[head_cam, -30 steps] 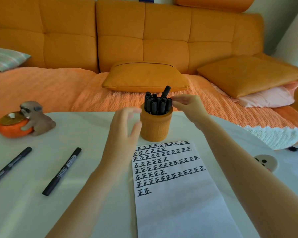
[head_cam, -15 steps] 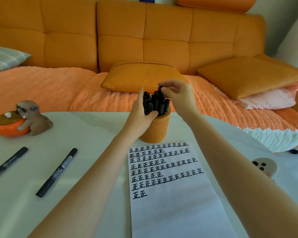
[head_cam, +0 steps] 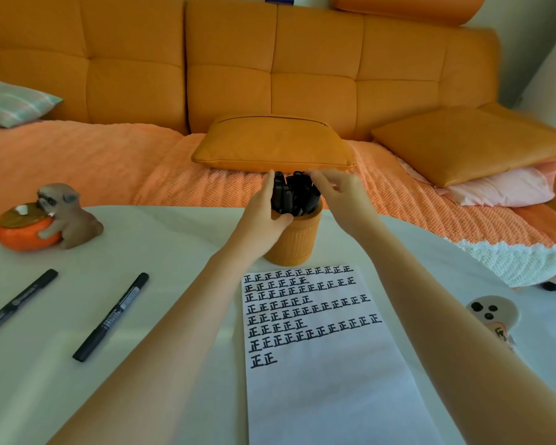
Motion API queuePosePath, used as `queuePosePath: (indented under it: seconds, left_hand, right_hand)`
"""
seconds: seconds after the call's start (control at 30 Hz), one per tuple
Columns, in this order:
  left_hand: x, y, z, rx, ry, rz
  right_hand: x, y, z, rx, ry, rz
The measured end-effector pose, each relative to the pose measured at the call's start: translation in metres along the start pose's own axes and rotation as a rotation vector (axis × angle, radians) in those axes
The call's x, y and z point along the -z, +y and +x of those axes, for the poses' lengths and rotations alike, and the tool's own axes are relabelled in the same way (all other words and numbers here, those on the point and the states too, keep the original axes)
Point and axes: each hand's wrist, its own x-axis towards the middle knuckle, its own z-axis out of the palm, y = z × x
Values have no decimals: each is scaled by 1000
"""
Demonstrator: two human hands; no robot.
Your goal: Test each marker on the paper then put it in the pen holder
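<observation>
Head view: seating a marker in the pen holder.
Left hand (head_cam: pixel 261 216) is gripping the pen holder (head_cam: pixel 294 244) at the table's (head_cam: pixel 174 239) far edge; right hand (head_cam: pixel 342 195) is pinching the inserted marker (head_cam: pixel 302 179). Judged next: releasing, reaching for loose markers (head_cam: pixel 113 316) lying near the left edge, testing on the paper (head_cam: pixel 328 380).

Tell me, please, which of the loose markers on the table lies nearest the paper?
The right-hand marker, wholly in view, lies nearest the paper; the next marker lies farther left, its lower end cut off by the picture's edge.
</observation>
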Motion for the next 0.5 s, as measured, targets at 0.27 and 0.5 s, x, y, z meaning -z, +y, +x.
queuePosePath:
  seconds: [0.27,0.5]
  left_hand:
    - [27,2,-34,79,45,69]
    - [52,-27,-117,123,134,39]
  right_hand:
    - [-9,-16,-40,57,131,40]
    - [-38,-27,-117,60,174,154]
